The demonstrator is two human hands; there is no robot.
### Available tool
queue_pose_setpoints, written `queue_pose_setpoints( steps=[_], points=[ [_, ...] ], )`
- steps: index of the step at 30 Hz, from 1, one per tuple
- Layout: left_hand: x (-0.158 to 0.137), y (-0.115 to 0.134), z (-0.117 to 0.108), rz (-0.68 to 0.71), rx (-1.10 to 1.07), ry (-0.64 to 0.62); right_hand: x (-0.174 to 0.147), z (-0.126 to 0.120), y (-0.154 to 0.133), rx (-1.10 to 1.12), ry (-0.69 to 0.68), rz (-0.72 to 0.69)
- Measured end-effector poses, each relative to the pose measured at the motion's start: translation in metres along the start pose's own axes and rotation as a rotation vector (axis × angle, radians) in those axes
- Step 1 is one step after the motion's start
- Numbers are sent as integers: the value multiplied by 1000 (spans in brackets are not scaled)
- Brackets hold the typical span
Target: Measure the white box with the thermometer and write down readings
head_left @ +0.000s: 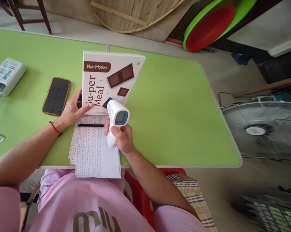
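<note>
My left hand point(75, 108) grips the lower left edge of a white box point(121, 69), thumb across its front and fingers behind. The box stands upright, showing "NutriMotion" and pictures of chocolate pieces. In my right hand point(123, 137) is a white infrared thermometer point(114, 112) with a blue-rimmed screen, held by its handle in front of the box's lower part. Beneath it lie handwritten sheets of paper point(92, 151), reaching over the table's near edge. A black pen point(91, 125) rests across them, its right end by my right fingers.
On the green table point(169, 112), a smartphone point(56, 96) lies left of the box. Farther left is a white power bank point(7, 75) with a cable plugged in. A fan point(256, 130) stands beyond the table's right edge, and a red chair point(141, 196) is below.
</note>
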State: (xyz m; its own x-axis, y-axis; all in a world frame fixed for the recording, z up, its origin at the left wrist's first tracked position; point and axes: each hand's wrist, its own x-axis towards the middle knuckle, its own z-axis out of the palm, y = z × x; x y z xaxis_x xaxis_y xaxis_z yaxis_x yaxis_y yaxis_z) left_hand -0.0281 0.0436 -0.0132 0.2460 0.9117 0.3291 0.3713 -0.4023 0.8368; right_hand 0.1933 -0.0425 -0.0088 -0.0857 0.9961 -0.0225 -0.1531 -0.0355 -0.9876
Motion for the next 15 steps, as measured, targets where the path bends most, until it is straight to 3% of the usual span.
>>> queue_pose_setpoints(
  steps=[9, 15],
  points=[
    [-1, 0, -4, 60, -43, -41, -4, -4, 2, -96, -91, 13],
    [-2, 2, -7, 76, -91, -95, -7, -3, 6, -180, -78, 12]
  ],
)
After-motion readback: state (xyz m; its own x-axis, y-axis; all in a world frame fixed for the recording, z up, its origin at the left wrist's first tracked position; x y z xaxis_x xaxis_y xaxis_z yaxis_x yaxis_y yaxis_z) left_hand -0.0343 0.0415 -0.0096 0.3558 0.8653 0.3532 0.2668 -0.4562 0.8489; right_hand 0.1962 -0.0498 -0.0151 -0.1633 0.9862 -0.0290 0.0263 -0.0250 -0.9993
